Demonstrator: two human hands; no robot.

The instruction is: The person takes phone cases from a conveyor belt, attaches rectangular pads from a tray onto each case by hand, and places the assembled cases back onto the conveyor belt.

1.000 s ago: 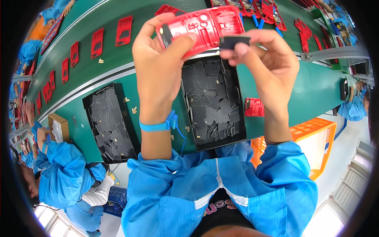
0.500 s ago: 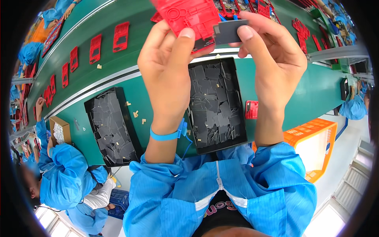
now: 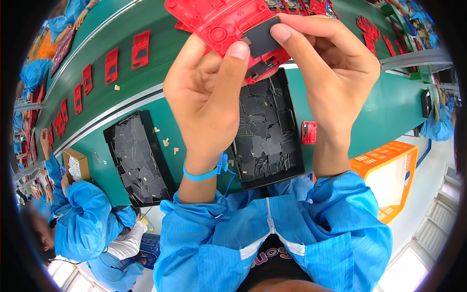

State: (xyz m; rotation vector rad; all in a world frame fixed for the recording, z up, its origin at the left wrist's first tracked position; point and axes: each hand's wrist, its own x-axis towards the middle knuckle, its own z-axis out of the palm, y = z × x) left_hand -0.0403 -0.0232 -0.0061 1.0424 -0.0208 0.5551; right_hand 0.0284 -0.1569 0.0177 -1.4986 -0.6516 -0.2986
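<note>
My left hand [image 3: 206,102] grips a red plastic housing [image 3: 219,29], thumb on its near edge. Raised ribs and a round ring show on the housing. My right hand [image 3: 335,73] pinches a thin dark grey rectangular pad [image 3: 264,38] between thumb and finger. The pad lies over the housing's right part, its left edge beside my left thumb. I cannot tell whether it is stuck down. Below my hands sits a black box [image 3: 292,168] full of loose dark pads. A similar black box [image 3: 163,170] of pads stands to its left.
Several red shells [image 3: 141,50] lie in a row on the green belt [image 3: 160,63]. A small red part [image 3: 309,133] rests right of the near box. Tan scraps [image 3: 166,142] dot the table. An orange crate [image 3: 389,182] stands at right; a blue-clad co-worker [image 3: 82,219] sits at left.
The dark pad has moved left and now overlaps the red housing. The housing has shifted left and tilted to show more of its inside. The shells on the belt have slid left.
</note>
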